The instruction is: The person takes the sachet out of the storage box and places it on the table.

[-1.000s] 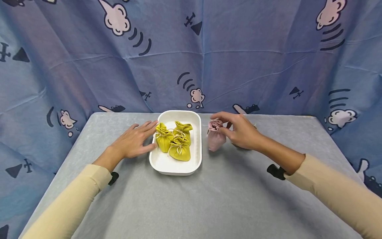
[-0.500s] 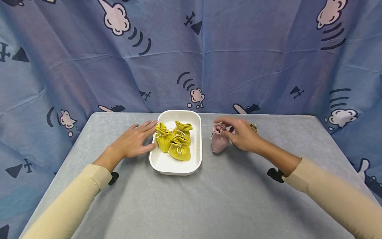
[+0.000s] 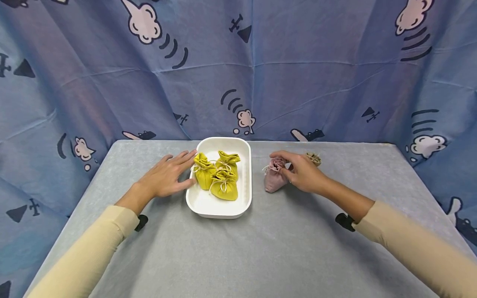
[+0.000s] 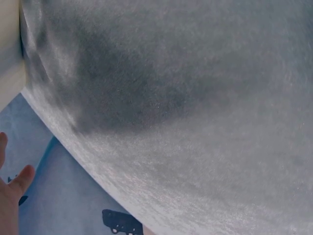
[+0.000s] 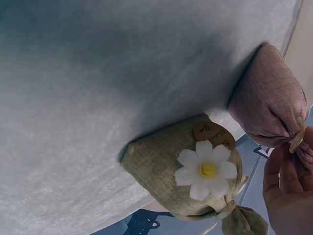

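Observation:
My right hand pinches the gathered neck of a dusty-pink drawstring pouch, right of the tray. In the right wrist view the pink pouch has its base against the tabletop and a pale cord at its neck. My left hand lies with fingers spread and fingertips at the left rim of a white tray. Inside the tray stand three yellow-green drawstring pouches with white cords. Only a thumb and part of the left hand show in the left wrist view.
An olive burlap pouch with a white flower and a round tag stands beside the pink one, mostly behind my right hand in the head view. A grey cloth covers the table. Behind its far edge hangs a blue printed curtain.
The pink pouch has moved slightly right and down to the table, its neck leaning toward my right hand. More of the olive pouch shows now. My left hand and the tray stay put.

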The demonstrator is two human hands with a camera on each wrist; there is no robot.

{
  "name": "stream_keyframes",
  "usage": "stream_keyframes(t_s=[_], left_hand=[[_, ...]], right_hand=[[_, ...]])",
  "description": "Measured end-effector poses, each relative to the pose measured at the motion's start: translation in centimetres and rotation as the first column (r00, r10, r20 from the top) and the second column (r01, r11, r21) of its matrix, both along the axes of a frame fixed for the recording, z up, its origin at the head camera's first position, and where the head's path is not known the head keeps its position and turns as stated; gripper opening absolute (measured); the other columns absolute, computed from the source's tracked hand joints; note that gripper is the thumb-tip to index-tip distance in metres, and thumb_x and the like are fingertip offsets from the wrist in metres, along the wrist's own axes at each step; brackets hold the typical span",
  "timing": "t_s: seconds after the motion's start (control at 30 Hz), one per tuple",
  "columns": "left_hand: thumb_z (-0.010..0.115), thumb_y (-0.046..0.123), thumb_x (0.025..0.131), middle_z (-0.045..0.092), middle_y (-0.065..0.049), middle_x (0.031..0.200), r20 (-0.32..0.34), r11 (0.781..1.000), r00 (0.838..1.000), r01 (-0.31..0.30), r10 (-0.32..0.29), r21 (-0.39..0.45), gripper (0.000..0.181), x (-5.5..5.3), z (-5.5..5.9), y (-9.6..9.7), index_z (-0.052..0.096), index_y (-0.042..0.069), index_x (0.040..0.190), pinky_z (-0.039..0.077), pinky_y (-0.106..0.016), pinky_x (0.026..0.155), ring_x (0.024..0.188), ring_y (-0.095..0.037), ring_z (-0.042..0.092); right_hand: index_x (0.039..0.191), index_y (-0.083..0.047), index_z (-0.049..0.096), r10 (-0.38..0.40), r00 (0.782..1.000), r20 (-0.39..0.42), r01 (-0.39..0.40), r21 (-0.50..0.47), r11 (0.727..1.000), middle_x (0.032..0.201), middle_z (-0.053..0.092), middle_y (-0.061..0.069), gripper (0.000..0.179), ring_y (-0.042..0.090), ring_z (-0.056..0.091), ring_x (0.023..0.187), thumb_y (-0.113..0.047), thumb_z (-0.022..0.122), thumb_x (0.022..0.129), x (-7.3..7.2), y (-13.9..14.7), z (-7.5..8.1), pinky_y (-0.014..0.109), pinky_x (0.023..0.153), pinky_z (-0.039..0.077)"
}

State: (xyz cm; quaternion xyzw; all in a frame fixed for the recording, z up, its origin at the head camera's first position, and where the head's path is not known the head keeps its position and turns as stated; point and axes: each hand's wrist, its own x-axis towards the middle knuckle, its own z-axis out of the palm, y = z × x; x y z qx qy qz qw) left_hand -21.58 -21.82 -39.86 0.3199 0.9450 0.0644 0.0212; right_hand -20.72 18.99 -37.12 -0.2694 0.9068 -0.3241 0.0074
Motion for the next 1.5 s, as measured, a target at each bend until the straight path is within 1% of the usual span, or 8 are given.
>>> stream_keyframes(t_s=[0.2, 0.43, 0.53, 0.63, 0.87, 0.93, 1.07, 1.5], left_hand=[[0.047, 0.054, 0.097, 0.022, -0.007, 0.164, 0.010, 1.000, 1.000, -0.003, 0.003, -0.002, 0.075, 0.0, 0.1, 0.0, 0.030, 0.013, 0.158, 0.028, -0.061, 0.111, 0.149, -0.031, 0.024], [0.048, 0.053, 0.097, 0.022, -0.007, 0.164, 0.008, 1.000, 1.000, 0.000, 0.000, 0.001, 0.075, 0.0, 0.1, 0.0, 0.029, 0.013, 0.158, 0.028, -0.060, 0.111, 0.149, -0.032, 0.024], [0.047, 0.053, 0.097, 0.021, -0.006, 0.165, 0.009, 1.000, 1.000, -0.001, 0.001, 0.000, 0.075, 0.0, 0.0, 0.0, 0.029, 0.013, 0.158, 0.028, -0.060, 0.111, 0.149, -0.031, 0.024], [0.047, 0.053, 0.097, 0.021, -0.006, 0.165, 0.008, 1.000, 1.000, -0.002, 0.002, 0.004, 0.075, 0.0, 0.0, 0.0, 0.029, 0.014, 0.158, 0.028, -0.060, 0.111, 0.149, -0.032, 0.025], [0.048, 0.052, 0.097, 0.022, -0.006, 0.164, 0.003, 1.000, 1.000, 0.004, -0.004, 0.004, 0.075, -0.1, 0.0, -0.1, 0.028, 0.013, 0.158, 0.029, -0.060, 0.110, 0.148, -0.032, 0.025], [0.048, 0.052, 0.097, 0.022, -0.006, 0.164, 0.005, 1.000, 1.000, 0.003, -0.003, 0.005, 0.075, -0.1, -0.1, -0.1, 0.028, 0.013, 0.158, 0.028, -0.061, 0.110, 0.148, -0.032, 0.025], [0.049, 0.052, 0.097, 0.022, -0.006, 0.164, 0.005, 1.000, 1.000, 0.000, 0.000, 0.008, 0.075, -0.1, -0.1, -0.1, 0.029, 0.013, 0.158, 0.028, -0.061, 0.111, 0.148, -0.032, 0.025], [0.049, 0.052, 0.097, 0.022, -0.006, 0.164, -0.002, 1.000, 1.000, 0.001, -0.001, 0.002, 0.075, -0.1, -0.1, -0.1, 0.029, 0.013, 0.158, 0.029, -0.060, 0.110, 0.148, -0.032, 0.026]], right_hand=[[0.135, -0.007, 0.059, 0.010, 1.000, -0.023, -0.010, 0.019, 1.000, 0.119, 0.067, 0.012, 0.053, 0.012, 0.049, 0.054, 0.006, 0.062, 0.084, 0.0, -0.1, 0.1, 0.028, 0.048, 0.044], [0.138, -0.004, 0.056, 0.063, 0.995, -0.081, -0.059, 0.045, 0.997, 0.125, 0.065, 0.012, 0.056, 0.020, 0.059, 0.097, 0.004, 0.062, 0.083, 0.6, -1.3, 0.9, 0.039, 0.078, 0.048], [0.140, -0.005, 0.054, 0.074, 0.995, -0.073, -0.070, 0.053, 0.996, 0.115, 0.065, 0.009, 0.056, 0.023, 0.058, 0.093, 0.000, 0.063, 0.086, 0.8, -1.8, 1.3, 0.042, 0.081, 0.046], [0.140, -0.006, 0.054, 0.084, 0.993, -0.086, -0.078, 0.066, 0.995, 0.124, 0.064, 0.009, 0.055, 0.023, 0.059, 0.102, -0.003, 0.066, 0.086, 0.9, -2.4, 1.7, 0.044, 0.088, 0.047], [0.140, -0.007, 0.054, 0.133, 0.991, -0.032, -0.133, -0.016, 0.991, 0.136, 0.060, 0.013, 0.055, 0.012, 0.065, 0.070, -0.005, 0.068, 0.087, 1.2, -4.0, 2.0, 0.034, 0.068, 0.055], [0.139, -0.007, 0.055, 0.151, 0.988, -0.032, -0.152, -0.043, 0.987, 0.135, 0.061, 0.014, 0.055, 0.016, 0.070, 0.076, -0.005, 0.070, 0.087, 1.3, -4.5, 1.9, 0.037, 0.074, 0.057], [0.137, -0.003, 0.055, 0.177, 0.983, -0.055, -0.181, -0.074, 0.981, 0.135, 0.062, 0.013, 0.056, 0.024, 0.061, 0.122, -0.008, 0.075, 0.085, 1.4, -5.5, 1.9, 0.044, 0.105, 0.044], [0.136, 0.002, 0.054, 0.286, 0.956, 0.070, -0.268, -0.189, 0.945, 0.137, 0.059, 0.017, 0.056, 0.032, 0.059, 0.124, -0.004, 0.077, 0.085, 1.6, -8.3, 2.1, 0.043, 0.107, 0.042]])
